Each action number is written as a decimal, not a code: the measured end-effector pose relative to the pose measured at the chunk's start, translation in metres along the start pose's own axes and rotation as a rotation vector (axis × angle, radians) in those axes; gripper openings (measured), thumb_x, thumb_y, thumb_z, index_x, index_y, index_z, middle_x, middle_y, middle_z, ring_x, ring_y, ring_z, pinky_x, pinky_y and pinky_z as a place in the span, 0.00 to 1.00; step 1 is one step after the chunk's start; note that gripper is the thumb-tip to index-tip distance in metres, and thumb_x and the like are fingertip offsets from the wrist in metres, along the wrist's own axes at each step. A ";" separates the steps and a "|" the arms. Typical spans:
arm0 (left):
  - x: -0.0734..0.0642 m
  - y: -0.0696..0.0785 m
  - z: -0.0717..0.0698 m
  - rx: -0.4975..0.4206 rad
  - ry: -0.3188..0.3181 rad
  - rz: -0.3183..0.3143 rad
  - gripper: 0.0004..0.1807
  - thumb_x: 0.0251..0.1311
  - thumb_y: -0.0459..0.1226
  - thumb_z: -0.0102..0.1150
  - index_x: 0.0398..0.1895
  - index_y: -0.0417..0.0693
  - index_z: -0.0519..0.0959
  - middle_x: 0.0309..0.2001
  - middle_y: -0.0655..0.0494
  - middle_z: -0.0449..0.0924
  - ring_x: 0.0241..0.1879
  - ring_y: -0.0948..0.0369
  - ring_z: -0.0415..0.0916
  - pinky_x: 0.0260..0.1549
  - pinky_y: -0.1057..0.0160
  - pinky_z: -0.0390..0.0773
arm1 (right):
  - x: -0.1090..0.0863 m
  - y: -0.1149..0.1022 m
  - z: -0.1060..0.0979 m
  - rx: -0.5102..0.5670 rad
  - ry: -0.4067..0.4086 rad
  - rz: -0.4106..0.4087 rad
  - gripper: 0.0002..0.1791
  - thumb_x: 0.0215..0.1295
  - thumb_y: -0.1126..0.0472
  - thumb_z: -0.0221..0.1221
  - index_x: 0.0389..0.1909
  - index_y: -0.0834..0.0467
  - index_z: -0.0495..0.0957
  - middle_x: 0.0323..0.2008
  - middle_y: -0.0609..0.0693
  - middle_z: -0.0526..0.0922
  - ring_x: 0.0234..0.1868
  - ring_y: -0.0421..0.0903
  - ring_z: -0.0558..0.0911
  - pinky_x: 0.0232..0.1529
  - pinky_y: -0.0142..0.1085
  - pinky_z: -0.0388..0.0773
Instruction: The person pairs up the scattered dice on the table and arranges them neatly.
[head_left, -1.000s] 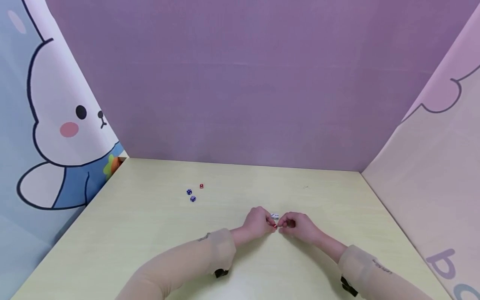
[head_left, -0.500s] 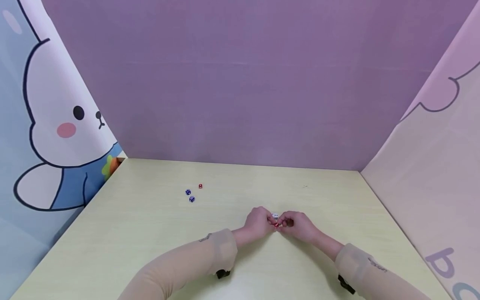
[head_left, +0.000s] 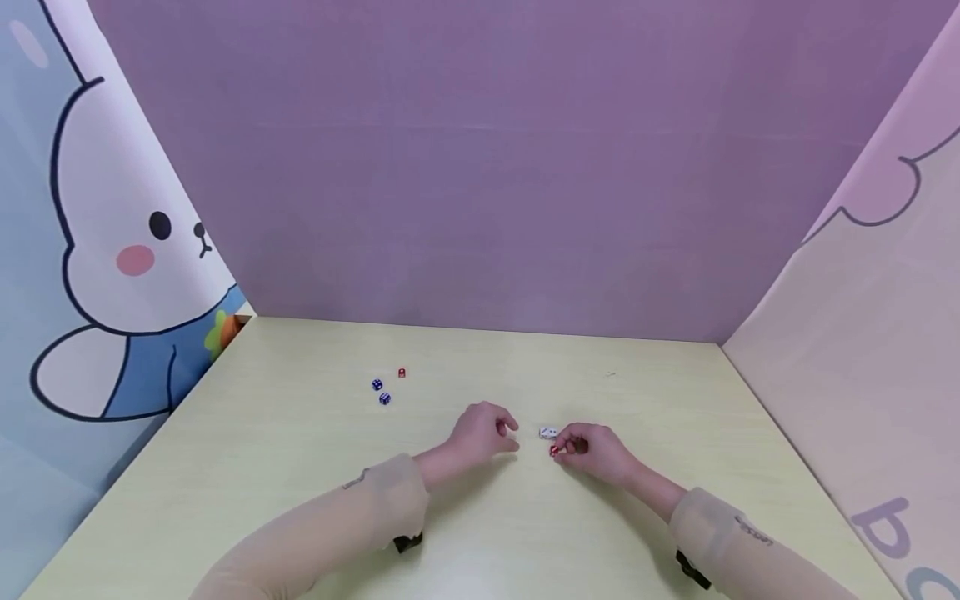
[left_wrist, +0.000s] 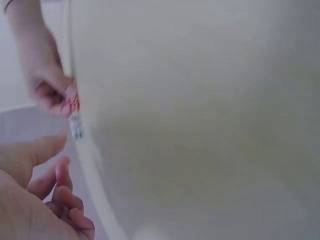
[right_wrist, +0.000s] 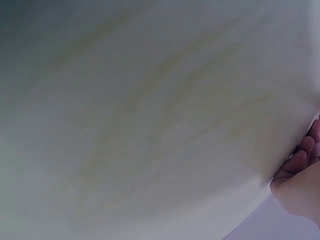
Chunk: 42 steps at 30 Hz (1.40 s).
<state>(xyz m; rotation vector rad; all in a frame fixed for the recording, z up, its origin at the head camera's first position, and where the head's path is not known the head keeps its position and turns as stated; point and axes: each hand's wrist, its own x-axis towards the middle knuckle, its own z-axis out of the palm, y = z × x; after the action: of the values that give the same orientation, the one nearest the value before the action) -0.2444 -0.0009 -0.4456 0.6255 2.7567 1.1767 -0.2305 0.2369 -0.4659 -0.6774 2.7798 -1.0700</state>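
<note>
My right hand [head_left: 597, 452] pinches a small red die [head_left: 554, 451] between thumb and fingertip, low over the table. Right behind that die lie white dice [head_left: 548, 432], side by side. To their left my left hand [head_left: 480, 433] is apart from them, its thumb and fingers spread with nothing between. The left wrist view has the left hand [left_wrist: 40, 195] in front, with the red die [left_wrist: 74, 103] at the right fingertips and a white die [left_wrist: 76, 127] beside it. Only the curled fingers of the right hand [right_wrist: 300, 170] show in the right wrist view; the die is hidden there.
Farther back on the left of the pale wooden table [head_left: 315, 467] are two blue dice [head_left: 385, 398] and a red die [head_left: 402, 372]. A purple panel [head_left: 480, 167] stands behind the table, with printed panels at either side.
My left hand has let go of the red die and drawn back to the left, its fingers parting. The right hand stays by the white dice, holding the red die.
</note>
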 end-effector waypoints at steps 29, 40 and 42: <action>0.014 -0.126 -0.133 0.320 0.221 -0.131 0.17 0.51 0.40 0.68 0.44 0.45 0.82 0.40 0.47 0.79 0.46 0.46 0.68 0.47 0.44 0.62 | -0.002 0.003 0.001 0.022 -0.008 0.041 0.06 0.54 0.61 0.67 0.32 0.51 0.80 0.26 0.41 0.75 0.27 0.36 0.69 0.28 0.26 0.68; 0.017 -0.140 -0.137 0.300 0.213 -0.237 0.13 0.53 0.39 0.66 0.41 0.45 0.84 0.38 0.48 0.80 0.45 0.47 0.66 0.49 0.47 0.60 | 0.000 0.003 -0.001 0.005 -0.008 0.045 0.06 0.54 0.62 0.67 0.32 0.50 0.80 0.26 0.41 0.75 0.28 0.36 0.69 0.28 0.26 0.68; 0.018 -0.142 -0.135 0.326 0.210 -0.231 0.10 0.53 0.40 0.66 0.38 0.47 0.84 0.37 0.49 0.81 0.44 0.47 0.67 0.47 0.47 0.61 | 0.001 0.003 -0.001 0.005 -0.011 0.047 0.06 0.54 0.62 0.67 0.32 0.50 0.80 0.26 0.41 0.75 0.28 0.36 0.69 0.28 0.26 0.68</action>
<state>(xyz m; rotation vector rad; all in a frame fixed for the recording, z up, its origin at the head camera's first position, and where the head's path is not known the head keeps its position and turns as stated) -0.3392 -0.1728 -0.4495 0.2018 3.1239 0.7947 -0.2322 0.2387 -0.4672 -0.6124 2.7684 -1.0601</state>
